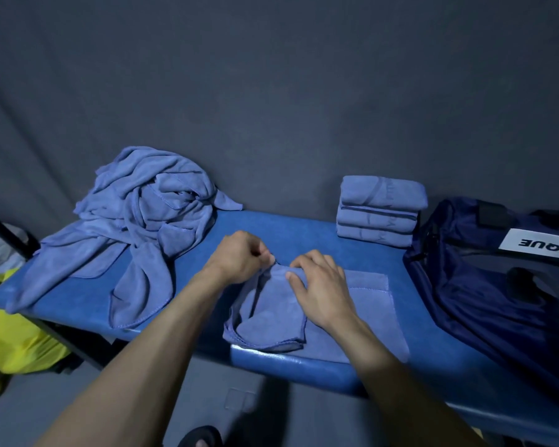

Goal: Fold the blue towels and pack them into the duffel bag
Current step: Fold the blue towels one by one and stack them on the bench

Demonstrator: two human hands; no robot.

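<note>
A soft blue microfibre towel (320,314) is lying half-folded at the near edge of the padded blue vinyl surface (291,230), kept close so both hands can be working it without reaching. The left hand (239,256) is pinching a raised corner of the cloth, its fingers (265,253) curling round the hem – probably to be drawing that corner across and squaring the fold. The right hand (320,285) is resting on top with fingers (304,266) bent, pressing and perhaps gripping the upper layer so it is not sliding. At the back, a neat stack of folded blue towels (380,211) is waiting just beside the dark navy nylon duffel bag (484,285) – handy for packing. A crumpled heap of unfolded blue towels (142,221) is sitting well apart on the left, keeping done and undone separate.
</note>
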